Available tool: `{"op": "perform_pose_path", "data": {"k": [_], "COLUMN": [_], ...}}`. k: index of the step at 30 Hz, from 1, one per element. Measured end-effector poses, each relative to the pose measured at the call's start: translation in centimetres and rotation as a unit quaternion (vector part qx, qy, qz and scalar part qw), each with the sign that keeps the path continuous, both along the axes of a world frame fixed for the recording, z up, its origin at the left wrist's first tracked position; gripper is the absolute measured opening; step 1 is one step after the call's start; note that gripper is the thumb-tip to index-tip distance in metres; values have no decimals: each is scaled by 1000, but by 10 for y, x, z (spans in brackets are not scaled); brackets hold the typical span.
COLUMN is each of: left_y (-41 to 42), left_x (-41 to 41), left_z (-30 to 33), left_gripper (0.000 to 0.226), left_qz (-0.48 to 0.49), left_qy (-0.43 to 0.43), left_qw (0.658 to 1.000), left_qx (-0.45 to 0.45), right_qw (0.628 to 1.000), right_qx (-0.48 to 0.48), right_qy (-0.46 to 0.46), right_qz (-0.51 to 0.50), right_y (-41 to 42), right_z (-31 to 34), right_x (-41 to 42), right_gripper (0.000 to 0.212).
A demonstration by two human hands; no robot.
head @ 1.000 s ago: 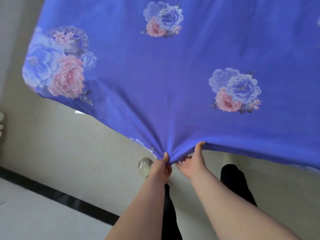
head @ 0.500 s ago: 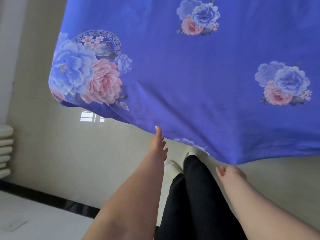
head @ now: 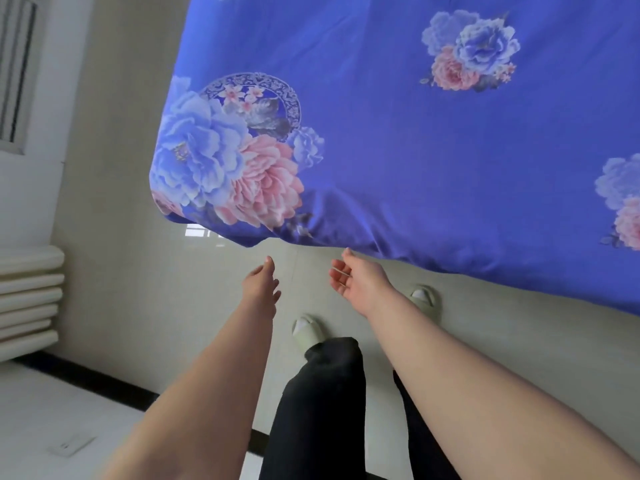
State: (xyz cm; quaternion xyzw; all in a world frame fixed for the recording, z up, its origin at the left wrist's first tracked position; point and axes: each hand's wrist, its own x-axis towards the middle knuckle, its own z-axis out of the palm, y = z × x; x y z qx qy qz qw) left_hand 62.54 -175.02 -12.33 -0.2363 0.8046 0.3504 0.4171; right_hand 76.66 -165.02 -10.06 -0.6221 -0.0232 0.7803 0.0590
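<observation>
Reaching out in front of the body, both bare arms stretch toward a big blue sheet (head: 398,161) with pink and blue flowers printed on it. The sheet hangs spread out above the pale floor (head: 145,306), and its bottom edge runs just above the two hands. The left hand (head: 259,285) points forward with the thumb on top and the fingers loose. It holds nothing and sits a little below the sheet's edge. The right hand (head: 356,278) is turned with its palm facing the left hand, fingers spread and softly bent, holding nothing. Its thumb tip is right at the sheet's edge, but I cannot tell if it touches. The two hands are near each other but apart. Below them are black trousers (head: 325,403) and two light slippers (head: 306,329). A white radiator (head: 27,299) stands at the left, under a window (head: 17,64).
</observation>
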Motion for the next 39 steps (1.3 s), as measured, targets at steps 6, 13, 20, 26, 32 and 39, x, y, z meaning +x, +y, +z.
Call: {"op": "perform_pose_path", "data": {"k": [6, 13, 20, 26, 32, 39], "left_y": [-14, -25, -11, -12, -8, -5], "left_x": [-122, -271, -325, -344, -360, -374], "left_z": [-15, -43, -39, -27, -14, -3], "left_gripper": [60, 52, 35, 17, 66, 21], "left_qz": [-187, -253, -378, -355, -346, -480], "left_qy": [194, 234, 203, 224, 124, 193], "left_qw": [952, 936, 900, 906, 927, 850], "left_qx": [-146, -77, -72, -54, 72, -94], "right_qw": [999, 997, 998, 995, 992, 978], "right_qx": [-10, 6, 33, 35, 30, 124], "right_qy": [-21, -65, -47, -96, -119, -101], "right_qz": [-31, -37, 14, 11, 20, 137], "right_y": [-10, -50, -78, -88, -96, -87], "right_z": [-20, -40, -36, -35, -26, -24], "right_x": [-47, -141, -250, -259, -274, -307], "right_gripper": [12, 10, 11, 13, 17, 15]}}
